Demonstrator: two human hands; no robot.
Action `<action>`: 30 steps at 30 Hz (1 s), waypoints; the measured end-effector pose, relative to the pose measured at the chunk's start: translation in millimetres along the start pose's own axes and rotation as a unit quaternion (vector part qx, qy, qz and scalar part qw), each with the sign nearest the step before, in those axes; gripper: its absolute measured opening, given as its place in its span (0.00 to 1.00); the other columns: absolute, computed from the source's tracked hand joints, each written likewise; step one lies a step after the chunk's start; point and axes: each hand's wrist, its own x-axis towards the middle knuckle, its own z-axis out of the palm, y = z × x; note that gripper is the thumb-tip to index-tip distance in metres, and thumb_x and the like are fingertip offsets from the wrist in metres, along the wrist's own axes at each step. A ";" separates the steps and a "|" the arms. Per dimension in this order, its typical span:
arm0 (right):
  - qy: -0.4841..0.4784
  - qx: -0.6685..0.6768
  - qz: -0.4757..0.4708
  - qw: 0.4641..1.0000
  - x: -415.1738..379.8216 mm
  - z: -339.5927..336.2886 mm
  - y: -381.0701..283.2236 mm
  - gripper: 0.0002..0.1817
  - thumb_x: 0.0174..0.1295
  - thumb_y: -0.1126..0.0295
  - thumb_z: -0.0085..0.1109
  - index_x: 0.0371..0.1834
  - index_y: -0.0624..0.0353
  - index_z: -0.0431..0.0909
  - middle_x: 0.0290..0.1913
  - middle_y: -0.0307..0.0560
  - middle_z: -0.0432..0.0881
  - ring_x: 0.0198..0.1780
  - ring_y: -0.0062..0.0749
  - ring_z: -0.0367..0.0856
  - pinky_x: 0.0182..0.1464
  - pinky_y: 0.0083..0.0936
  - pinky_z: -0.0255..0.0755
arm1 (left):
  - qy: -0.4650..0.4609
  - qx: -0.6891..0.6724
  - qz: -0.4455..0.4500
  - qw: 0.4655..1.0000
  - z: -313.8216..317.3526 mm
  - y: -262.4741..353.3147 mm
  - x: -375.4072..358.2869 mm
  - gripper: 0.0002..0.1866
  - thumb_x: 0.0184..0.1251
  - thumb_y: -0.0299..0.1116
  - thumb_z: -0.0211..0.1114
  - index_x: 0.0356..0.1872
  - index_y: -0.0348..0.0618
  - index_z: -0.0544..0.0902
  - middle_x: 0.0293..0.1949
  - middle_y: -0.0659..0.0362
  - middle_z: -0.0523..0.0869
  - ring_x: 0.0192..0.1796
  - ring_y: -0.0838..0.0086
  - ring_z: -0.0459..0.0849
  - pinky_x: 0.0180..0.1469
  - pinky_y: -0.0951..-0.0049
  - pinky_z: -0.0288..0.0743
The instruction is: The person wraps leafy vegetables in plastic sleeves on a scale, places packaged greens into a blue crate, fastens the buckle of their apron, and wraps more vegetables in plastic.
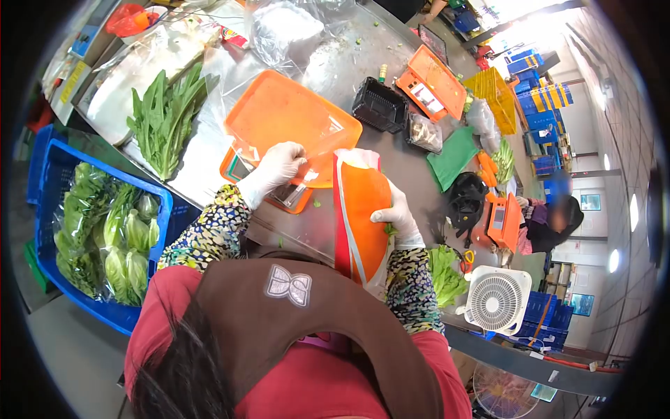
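My left hand (278, 170), in a white glove, is over the near edge of an orange weighing scale (286, 115), its fingers drawn together; whatever they may hold is too small to make out. Gloved in white too, my right hand (396, 215) grips the right side of an orange bag (366, 209) with a red and silver edge. The bag stands between my hands, near my body, and a bit of green leaf shows beside my right fingers. Left of the scale, a bunch of leafy greens (164, 122) lies on a white surface.
A blue crate (157, 241) of bagged greens stands at the left. Rightward are a black basket (380, 105), a second orange scale (433, 82), a green cloth (452, 157), a black bag (466, 199), lettuce (447, 276) and a white fan (497, 300). Another person (551, 223) is farther right.
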 end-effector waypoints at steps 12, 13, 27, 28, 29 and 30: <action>0.024 0.104 0.031 0.994 -49.7 18.5 12.0 0.54 0.30 0.64 0.72 0.67 0.73 0.61 0.63 0.51 0.72 0.64 0.35 0.70 0.66 0.29 0.61 | 0.029 0.194 0.076 0.978 -0.9 10.7 -9.4 0.09 0.64 0.37 0.60 0.33 0.42 0.80 0.32 0.49 0.81 0.39 0.55 0.81 0.42 0.56 0.72; 0.012 0.114 0.035 0.993 -55.9 17.9 7.2 0.56 0.29 0.65 0.73 0.68 0.73 0.59 0.64 0.52 0.71 0.64 0.35 0.70 0.67 0.29 0.60 | 0.046 0.246 0.101 0.963 4.7 9.2 -10.7 0.09 0.60 0.37 0.62 0.29 0.43 0.80 0.30 0.50 0.80 0.38 0.55 0.80 0.40 0.56 0.72; -0.141 0.018 0.042 0.989 -83.4 42.7 9.4 0.67 0.31 0.61 0.82 0.76 0.63 0.46 0.71 0.47 0.61 0.71 0.30 0.57 0.73 0.29 0.47 | 0.024 0.104 0.033 0.994 5.8 15.7 -8.9 0.06 0.55 0.31 0.65 0.28 0.40 0.82 0.31 0.50 0.83 0.38 0.56 0.83 0.42 0.60 0.75; -0.126 0.046 0.015 0.991 -81.4 38.7 19.8 0.67 0.30 0.61 0.82 0.76 0.63 0.46 0.71 0.48 0.60 0.72 0.31 0.57 0.73 0.29 0.47 | 0.019 0.106 0.037 0.993 6.0 19.0 -10.8 0.06 0.55 0.31 0.65 0.28 0.40 0.82 0.31 0.50 0.83 0.38 0.56 0.83 0.42 0.60 0.75; -0.112 0.072 -0.013 0.991 -78.1 35.1 25.4 0.68 0.30 0.61 0.82 0.76 0.63 0.46 0.72 0.48 0.60 0.72 0.31 0.56 0.73 0.29 0.46 | 0.018 0.077 0.026 0.997 6.6 22.0 -12.7 0.05 0.53 0.30 0.67 0.28 0.40 0.82 0.31 0.51 0.83 0.37 0.58 0.83 0.41 0.61 0.75; -0.110 0.073 -0.015 0.991 -74.1 30.4 29.2 0.68 0.30 0.61 0.82 0.76 0.63 0.46 0.72 0.48 0.60 0.72 0.31 0.56 0.73 0.29 0.46 | 0.018 0.047 0.015 0.999 6.6 25.4 -15.2 0.06 0.52 0.29 0.69 0.28 0.40 0.82 0.30 0.51 0.83 0.37 0.60 0.83 0.41 0.62 0.75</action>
